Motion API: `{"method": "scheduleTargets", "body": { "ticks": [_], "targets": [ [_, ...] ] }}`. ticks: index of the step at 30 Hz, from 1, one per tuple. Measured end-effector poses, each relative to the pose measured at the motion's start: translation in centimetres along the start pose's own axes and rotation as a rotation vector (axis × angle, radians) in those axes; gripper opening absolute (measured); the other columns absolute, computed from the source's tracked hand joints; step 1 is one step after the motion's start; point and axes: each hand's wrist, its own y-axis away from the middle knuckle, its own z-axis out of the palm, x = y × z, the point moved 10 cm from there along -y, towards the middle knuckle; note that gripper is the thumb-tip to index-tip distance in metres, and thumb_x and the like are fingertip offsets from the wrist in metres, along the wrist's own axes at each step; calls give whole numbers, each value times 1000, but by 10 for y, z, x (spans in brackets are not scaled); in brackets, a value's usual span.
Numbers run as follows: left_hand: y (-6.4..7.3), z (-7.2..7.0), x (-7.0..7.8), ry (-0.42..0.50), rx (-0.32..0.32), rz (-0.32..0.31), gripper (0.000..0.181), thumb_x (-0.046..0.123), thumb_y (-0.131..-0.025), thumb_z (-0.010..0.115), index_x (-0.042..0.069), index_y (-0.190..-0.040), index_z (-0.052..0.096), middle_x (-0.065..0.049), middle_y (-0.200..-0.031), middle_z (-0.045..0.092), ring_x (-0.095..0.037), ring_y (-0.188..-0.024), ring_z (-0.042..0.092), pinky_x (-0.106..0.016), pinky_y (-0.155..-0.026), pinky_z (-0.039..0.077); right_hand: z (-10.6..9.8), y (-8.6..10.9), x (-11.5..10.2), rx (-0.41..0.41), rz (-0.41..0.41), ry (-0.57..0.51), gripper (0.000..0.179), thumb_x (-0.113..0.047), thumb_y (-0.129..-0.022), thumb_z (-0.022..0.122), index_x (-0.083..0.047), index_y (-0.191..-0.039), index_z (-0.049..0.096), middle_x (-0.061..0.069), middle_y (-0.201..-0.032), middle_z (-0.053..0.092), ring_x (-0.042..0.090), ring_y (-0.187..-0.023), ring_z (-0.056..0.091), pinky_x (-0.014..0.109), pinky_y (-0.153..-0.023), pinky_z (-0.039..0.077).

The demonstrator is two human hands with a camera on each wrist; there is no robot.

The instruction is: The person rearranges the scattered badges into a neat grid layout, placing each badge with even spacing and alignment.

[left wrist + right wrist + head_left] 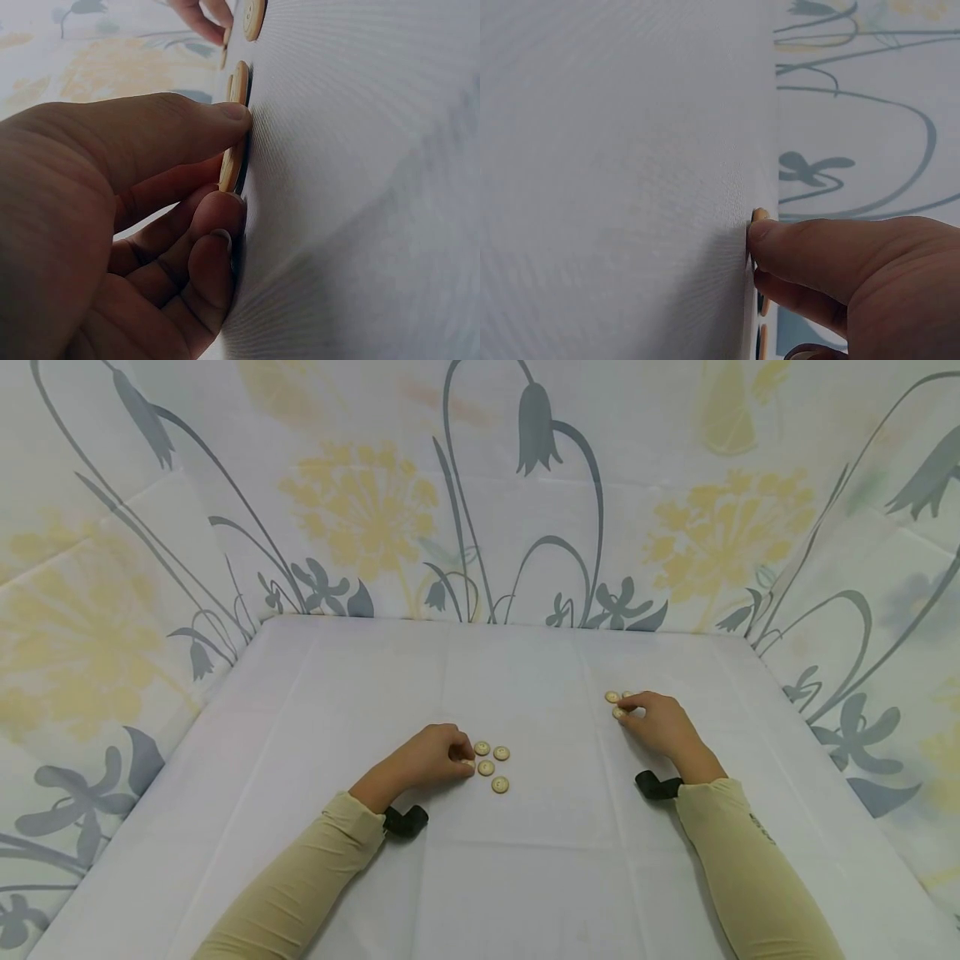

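Observation:
My left hand (423, 758) pinches a pale wooden button (229, 169) between thumb and fingertips, low against the white cloth. Beside it, to the right, lie several similar flat buttons (486, 767) in a loose cluster. Farther right and back, my right hand (663, 725) has its thumb and a finger around another button (618, 712) at the cloth; in the right wrist view the thumb (802, 244) partly covers this button (761, 214). Two more buttons lie there, one at the left (612, 697) and one partly behind the fingertips (627, 694).
A white cloth (525, 885) with fold creases covers the table. Curtains (495, 527) printed with grey and yellow flowers stand behind it and on both sides. Black wrist mounts (406, 822) stick out from the beige sleeves (750, 860).

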Motion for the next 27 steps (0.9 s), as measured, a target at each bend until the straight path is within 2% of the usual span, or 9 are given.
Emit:
{"method": "scheduleTargets", "body": {
  "ticks": [27],
  "targets": [
    [1,-2,2,-2,3,-1,12,22,-84,75,14,-92,72,4,-83,58,-8,-77,54,-24,-72,47,5,-6,1,-51,33,33,33,-25,-96,58,-4,-120,66,20,-122,63,45,-124,49,57,-102,38]
  ]
}}
